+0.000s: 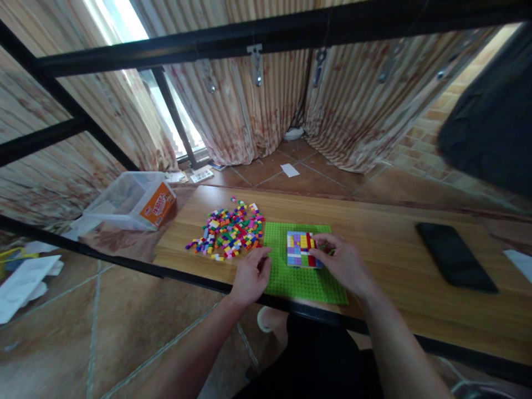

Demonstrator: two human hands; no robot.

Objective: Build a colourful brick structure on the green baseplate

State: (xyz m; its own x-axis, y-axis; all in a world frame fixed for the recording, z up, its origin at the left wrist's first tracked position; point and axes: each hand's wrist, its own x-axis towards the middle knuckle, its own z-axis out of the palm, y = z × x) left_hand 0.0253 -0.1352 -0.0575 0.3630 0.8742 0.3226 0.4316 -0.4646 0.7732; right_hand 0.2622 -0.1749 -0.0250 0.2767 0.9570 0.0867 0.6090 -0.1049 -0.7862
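A flat block of building bricks (pixel 296 249), in lilac, blue, yellow, red and white, lies on a green studded baseplate (pixel 278 282). My right hand (pixel 341 259) is at the right side of this block. Its thumb and index finger pinch a small brick at the block's red and yellow part, mostly covered by the fingertips. My left hand (pixel 251 274) rests at the baseplate's left edge, fingers loosely bent, thumb apart, nothing visible in it. Just beyond it is a heap of loose coloured bricks (pixel 233 230).
The wooden table (pixel 382 233) has a dark phone (pixel 455 256) on its right part. A clear plastic box (pixel 128 199) with an orange label stands beyond the table's left end. A black metal bar (pixel 282 36) crosses above, before striped curtains (pixel 249 111).
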